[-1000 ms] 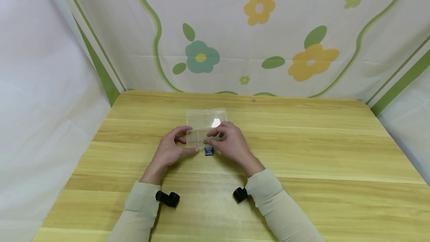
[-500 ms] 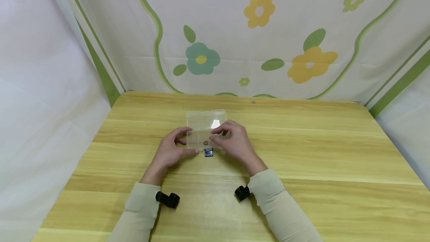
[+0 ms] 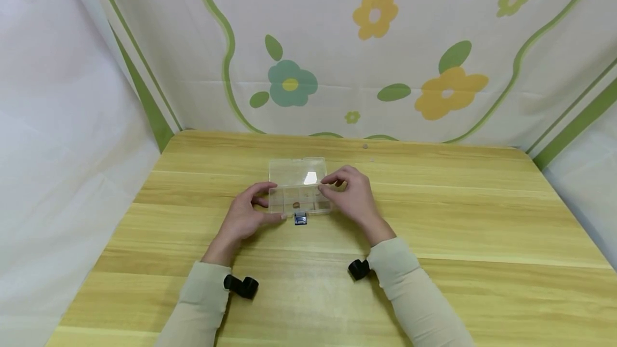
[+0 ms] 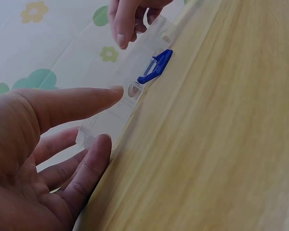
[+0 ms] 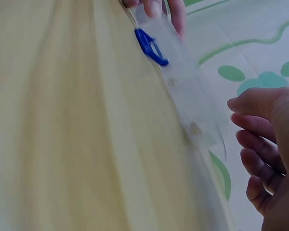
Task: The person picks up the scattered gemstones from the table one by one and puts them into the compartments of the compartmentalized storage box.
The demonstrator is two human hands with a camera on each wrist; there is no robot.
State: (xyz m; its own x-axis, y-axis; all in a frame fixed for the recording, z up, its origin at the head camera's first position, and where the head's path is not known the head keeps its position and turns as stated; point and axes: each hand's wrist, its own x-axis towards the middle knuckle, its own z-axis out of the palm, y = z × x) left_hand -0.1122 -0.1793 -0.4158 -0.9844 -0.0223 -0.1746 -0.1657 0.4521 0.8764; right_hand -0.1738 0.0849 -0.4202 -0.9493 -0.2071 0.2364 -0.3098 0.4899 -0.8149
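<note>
A clear plastic compartment box (image 3: pixel 291 193) rests on the table, its lid (image 3: pixel 289 171) swung back. From its front edge juts a blue latch (image 3: pixel 301 219). My left hand (image 3: pixel 243 213) grips the box's left end, thumb along the front and fingers behind. One small brown round thing (image 3: pixel 296 205) lies in a middle compartment. Through the wall near the right end, a second small brownish thing (image 5: pixel 196 129) shows. Over the right end hovers my right hand (image 3: pixel 354 194), fingers loosely bent; no object shows between thumb and forefinger (image 5: pixel 248 121).
Near the wooden table's (image 3: pixel 458 218) far edge lies a small grey round thing (image 3: pixel 365 146). A tiny pale speck (image 3: pixel 371 160) sits just in front of it. Behind the table hangs a flower-printed cloth (image 3: pixel 337 58). Each sleeve cuff carries a black wrist camera (image 3: pixel 359 269).
My right hand has moved from the box's middle to its right end, leaving the small brown round thing in the middle compartment. The left hand keeps its grip.
</note>
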